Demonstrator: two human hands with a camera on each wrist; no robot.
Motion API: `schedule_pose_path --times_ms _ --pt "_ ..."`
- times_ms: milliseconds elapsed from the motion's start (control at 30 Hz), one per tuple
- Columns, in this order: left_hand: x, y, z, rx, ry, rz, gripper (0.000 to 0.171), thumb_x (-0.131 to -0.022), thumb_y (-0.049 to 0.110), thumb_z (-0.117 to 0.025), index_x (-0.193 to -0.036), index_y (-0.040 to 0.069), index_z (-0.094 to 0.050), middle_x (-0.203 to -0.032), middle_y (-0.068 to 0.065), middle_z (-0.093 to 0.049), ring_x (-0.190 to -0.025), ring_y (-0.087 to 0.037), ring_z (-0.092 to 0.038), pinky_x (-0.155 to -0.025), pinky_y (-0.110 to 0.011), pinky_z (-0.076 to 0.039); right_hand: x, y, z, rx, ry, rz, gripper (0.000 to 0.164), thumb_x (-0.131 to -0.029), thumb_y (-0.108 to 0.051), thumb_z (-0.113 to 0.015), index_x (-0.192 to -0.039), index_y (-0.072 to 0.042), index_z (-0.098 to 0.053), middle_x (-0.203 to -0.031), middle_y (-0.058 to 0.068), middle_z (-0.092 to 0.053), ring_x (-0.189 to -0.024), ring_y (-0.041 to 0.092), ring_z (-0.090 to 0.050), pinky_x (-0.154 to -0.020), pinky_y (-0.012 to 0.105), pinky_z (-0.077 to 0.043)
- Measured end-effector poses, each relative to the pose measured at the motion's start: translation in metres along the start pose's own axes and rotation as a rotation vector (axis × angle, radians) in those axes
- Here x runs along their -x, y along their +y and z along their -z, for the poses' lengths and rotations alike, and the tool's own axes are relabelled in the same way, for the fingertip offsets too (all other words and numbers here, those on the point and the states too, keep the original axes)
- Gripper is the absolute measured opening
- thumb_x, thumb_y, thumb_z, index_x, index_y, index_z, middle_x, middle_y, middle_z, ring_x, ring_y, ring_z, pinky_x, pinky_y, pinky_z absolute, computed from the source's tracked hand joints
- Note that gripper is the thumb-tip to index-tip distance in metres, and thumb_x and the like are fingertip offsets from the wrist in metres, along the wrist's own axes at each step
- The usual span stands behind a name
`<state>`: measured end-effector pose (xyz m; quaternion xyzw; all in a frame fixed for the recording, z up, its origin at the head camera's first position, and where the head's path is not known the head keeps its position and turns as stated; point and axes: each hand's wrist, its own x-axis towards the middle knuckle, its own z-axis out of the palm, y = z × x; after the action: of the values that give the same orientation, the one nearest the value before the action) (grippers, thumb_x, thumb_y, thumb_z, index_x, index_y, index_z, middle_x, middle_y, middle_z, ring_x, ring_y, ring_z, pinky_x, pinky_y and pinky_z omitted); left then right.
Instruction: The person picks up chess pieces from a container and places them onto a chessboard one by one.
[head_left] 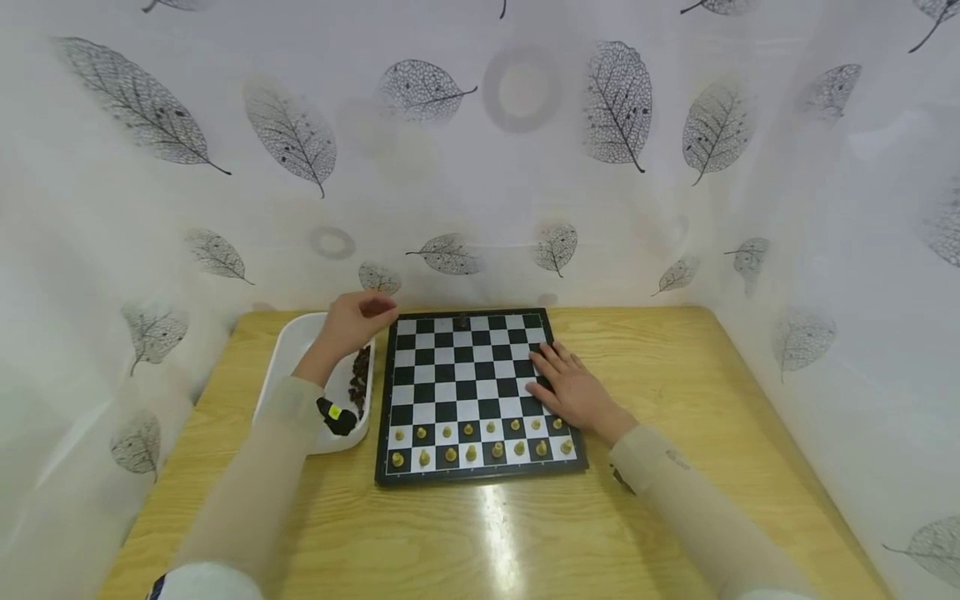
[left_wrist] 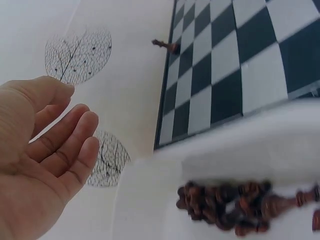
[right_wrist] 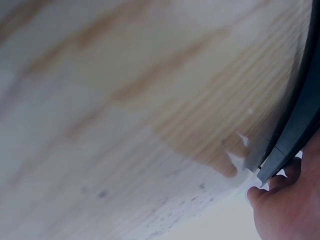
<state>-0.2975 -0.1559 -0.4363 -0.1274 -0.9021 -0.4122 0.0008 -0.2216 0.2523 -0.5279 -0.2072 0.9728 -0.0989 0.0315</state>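
A black-and-white chessboard [head_left: 467, 389] lies on the table, with two rows of yellowish chess pieces [head_left: 471, 452] along its near side. One dark brown chess piece [head_left: 462, 322] stands on the far row, seen also in the left wrist view [left_wrist: 173, 48]. Above the far end of a white tray [head_left: 275, 367], beside the board's far left corner, my left hand [head_left: 352, 321] hovers with loosely bent fingers and nothing in them. Dark brown chess pieces [left_wrist: 225, 205] lie heaped in that tray. My right hand [head_left: 573, 392] rests on the board's right edge, fingers spread.
The tray sits just left of the board on a wooden table [head_left: 645, 358]. A pale curtain [head_left: 480, 183] printed with leaves hangs behind the table and along both sides. Light glares off the tabletop [head_left: 495, 533] in front of the board.
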Motion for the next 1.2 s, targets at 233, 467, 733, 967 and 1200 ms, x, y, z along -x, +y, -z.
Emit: schedule_pose_path --times_ms 233,467,733,967,1200 --pt "0.017 -0.019 0.010 -0.033 0.019 0.040 0.032 -0.104 0.025 -0.068 -0.125 0.001 -0.071 -0.121 -0.021 -0.074 -0.110 -0.037 -0.069 -0.094 -0.049 -0.058 0.000 -0.001 0.001 0.002 0.001 -0.003 0.073 -0.110 -0.057 -0.040 -0.166 -0.012 -0.032 -0.175 0.015 -0.023 -0.164 0.039 -0.014 -0.131 0.058 -0.021" --pt "0.030 -0.035 0.019 -0.057 -0.001 0.085 0.035 -0.106 0.028 -0.065 -0.128 0.002 -0.070 -0.123 -0.021 -0.073 -0.113 -0.037 -0.069 -0.094 -0.049 -0.058 0.000 -0.001 0.003 0.004 0.000 -0.004 0.073 -0.110 -0.057 -0.041 -0.166 -0.011 -0.032 -0.175 0.016 -0.024 -0.164 0.039 -0.015 -0.131 0.058 -0.021" --pt "0.035 -0.049 0.022 -0.065 -0.023 0.123 0.034 -0.105 0.027 -0.066 -0.127 0.001 -0.071 -0.114 -0.020 -0.077 -0.102 -0.033 -0.073 -0.078 -0.030 -0.056 0.002 -0.002 0.002 0.000 0.006 0.006 0.073 -0.110 -0.056 -0.041 -0.166 -0.010 -0.032 -0.174 0.017 -0.025 -0.163 0.041 -0.016 -0.131 0.058 -0.021" --pt "0.039 -0.056 0.024 -0.052 -0.086 0.159 0.035 -0.104 0.025 -0.066 -0.130 0.002 -0.070 -0.117 -0.021 -0.076 -0.102 -0.035 -0.072 -0.077 -0.029 -0.055 0.003 -0.004 0.003 -0.004 0.013 0.014 0.072 -0.110 -0.055 -0.041 -0.165 -0.009 -0.033 -0.174 0.018 -0.026 -0.162 0.042 -0.018 -0.130 0.059 -0.023" --pt "0.043 -0.060 0.025 -0.093 -0.167 0.156 0.033 -0.101 0.019 -0.068 -0.127 -0.001 -0.071 -0.112 -0.021 -0.076 -0.096 -0.031 -0.073 -0.076 -0.032 -0.057 0.002 -0.004 0.003 -0.002 0.007 0.010 0.072 -0.110 -0.055 -0.041 -0.166 -0.009 -0.032 -0.174 0.018 -0.025 -0.163 0.042 -0.017 -0.130 0.059 -0.022"
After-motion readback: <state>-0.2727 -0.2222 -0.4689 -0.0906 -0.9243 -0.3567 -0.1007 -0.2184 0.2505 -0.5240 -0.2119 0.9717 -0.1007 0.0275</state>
